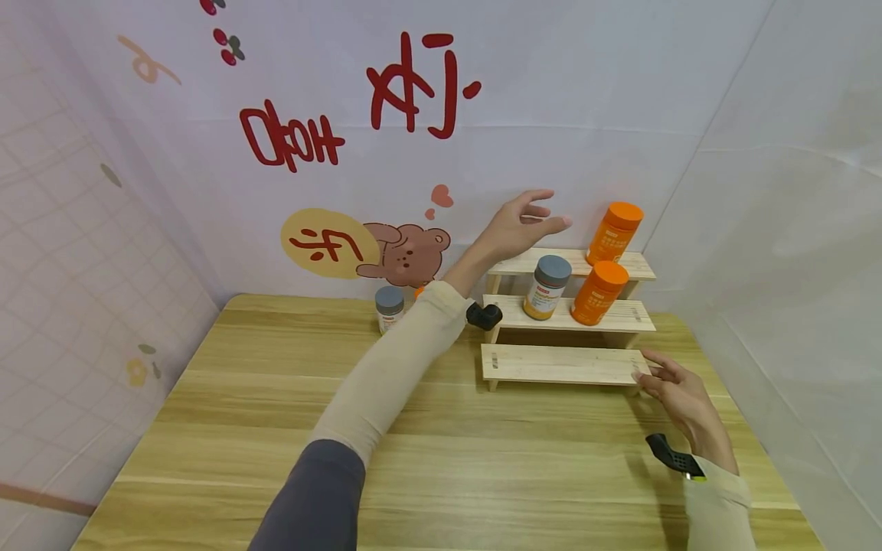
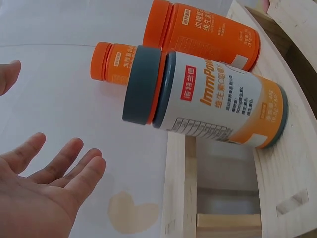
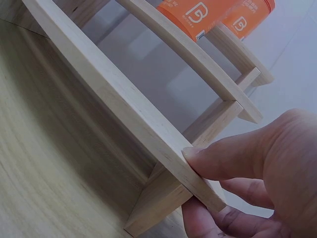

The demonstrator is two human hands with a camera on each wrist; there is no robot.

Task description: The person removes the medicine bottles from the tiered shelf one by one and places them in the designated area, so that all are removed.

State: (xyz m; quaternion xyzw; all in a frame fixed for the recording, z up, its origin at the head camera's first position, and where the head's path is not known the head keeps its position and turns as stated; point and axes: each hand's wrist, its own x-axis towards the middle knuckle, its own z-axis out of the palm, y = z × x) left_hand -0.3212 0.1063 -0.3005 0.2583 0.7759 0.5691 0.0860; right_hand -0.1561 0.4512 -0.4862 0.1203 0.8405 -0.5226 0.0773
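A white wall covering (image 1: 586,115), printed with red characters and a brown cartoon bear (image 1: 406,264), is located behind a table with a wood-grain top (image 1: 482,474). A three-tier stand of pale wood (image 1: 558,365) is set on the table near the covering; all positions below are referenced to this stand, as seen in the head view.

The middle tier is occupied by two items: at left of centre, a white-and-orange cylindrical bottle with a grey-blue lid (image 1: 547,288); to its right, an orange cylindrical bottle with an orange lid (image 1: 599,294). A second orange bottle (image 1: 614,233) is stood at the right part of the top tier. Another grey-blue-lidded bottle (image 1: 390,308) is placed on the table left of the stand and is partly covered by the left sleeve (image 1: 393,367).

The left hand (image 1: 518,227) is held in the air above the left part of the top tier. Its thumb and fingers are spread wide, and nothing is held; the white-and-orange bottle is left untouched nearby.

The right hand (image 1: 678,390) is applied to the right end of the lowest tier. The board is pinched there, with the thumb laid on its top face and fingers placed beneath.
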